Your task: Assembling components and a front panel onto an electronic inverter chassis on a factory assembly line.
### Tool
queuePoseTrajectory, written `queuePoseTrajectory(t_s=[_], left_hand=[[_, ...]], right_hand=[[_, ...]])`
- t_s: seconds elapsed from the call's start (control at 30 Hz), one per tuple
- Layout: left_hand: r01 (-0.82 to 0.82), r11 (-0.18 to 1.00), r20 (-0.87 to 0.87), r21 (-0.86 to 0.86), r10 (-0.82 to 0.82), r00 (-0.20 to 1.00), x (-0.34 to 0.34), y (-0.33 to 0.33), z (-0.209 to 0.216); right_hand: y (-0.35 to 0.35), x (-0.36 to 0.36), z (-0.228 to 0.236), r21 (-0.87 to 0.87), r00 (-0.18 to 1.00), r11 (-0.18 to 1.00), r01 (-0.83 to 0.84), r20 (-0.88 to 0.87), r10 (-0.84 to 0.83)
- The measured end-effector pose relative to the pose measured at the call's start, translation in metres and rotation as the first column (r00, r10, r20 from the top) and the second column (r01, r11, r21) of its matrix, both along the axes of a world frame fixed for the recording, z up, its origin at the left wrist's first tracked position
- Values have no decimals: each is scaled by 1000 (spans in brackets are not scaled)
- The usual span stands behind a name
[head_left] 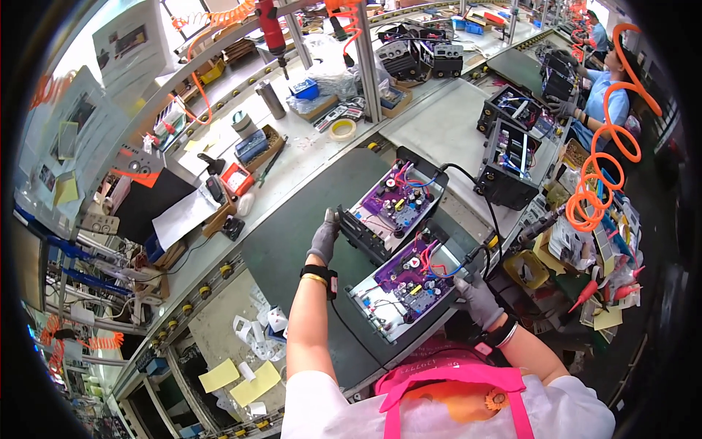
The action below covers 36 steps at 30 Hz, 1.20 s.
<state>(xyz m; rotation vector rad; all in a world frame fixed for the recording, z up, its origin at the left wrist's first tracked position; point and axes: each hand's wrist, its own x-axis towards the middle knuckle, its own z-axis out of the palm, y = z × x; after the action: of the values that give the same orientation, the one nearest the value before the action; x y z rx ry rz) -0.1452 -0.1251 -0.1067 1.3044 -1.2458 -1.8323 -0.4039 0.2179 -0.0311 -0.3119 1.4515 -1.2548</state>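
Observation:
Two opened electronic units lie side by side on a dark green work board [292, 197]. The far unit [398, 201] and the near unit [409, 284] each show a purple circuit board with red and blue wires in a silver tray. My left hand [324, 238], in a grey glove, grips the left end of a black panel [362, 235] that stands along the far unit's near side. My right hand [479, 301], also gloved, holds the right end of the near unit, its fingertips partly hidden there. A black cable [491, 201] runs beside both units.
Black-cased units [508, 164] stand to the right, near a co-worker [605, 99]. An orange coiled hose [621, 150] hangs there. A red power driver [270, 33] hangs above the back bench. Yellow tape [342, 130] lies there; yellow paper [219, 375] lies lower left.

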Motion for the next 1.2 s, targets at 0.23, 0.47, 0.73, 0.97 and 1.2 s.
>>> queuePoseTrajectory(t_s=[0.23,0.47,0.73,0.97,1.2], left_hand=[[58,984,314,-168,-3,949,2,-18,-17],[73,989,73,-130,-64,995,83,71,12],[65,984,57,-167,-56,997,129,239,-29],[-255,915,400,-311,370,838,117,336,-22],[-241,896,459,-373,404,791,93,335,-9]], right_hand=[[-13,7,-18,-54,915,936,349,236,-328],[-40,-31,-41,-256,948,961,103,-268,-172],[-160,-101,-22,-187,894,910,-370,-338,294],[-201,-124,-18,-75,765,795,-602,-339,547],[-66,-120,4,-331,757,905,-267,-653,-16]])
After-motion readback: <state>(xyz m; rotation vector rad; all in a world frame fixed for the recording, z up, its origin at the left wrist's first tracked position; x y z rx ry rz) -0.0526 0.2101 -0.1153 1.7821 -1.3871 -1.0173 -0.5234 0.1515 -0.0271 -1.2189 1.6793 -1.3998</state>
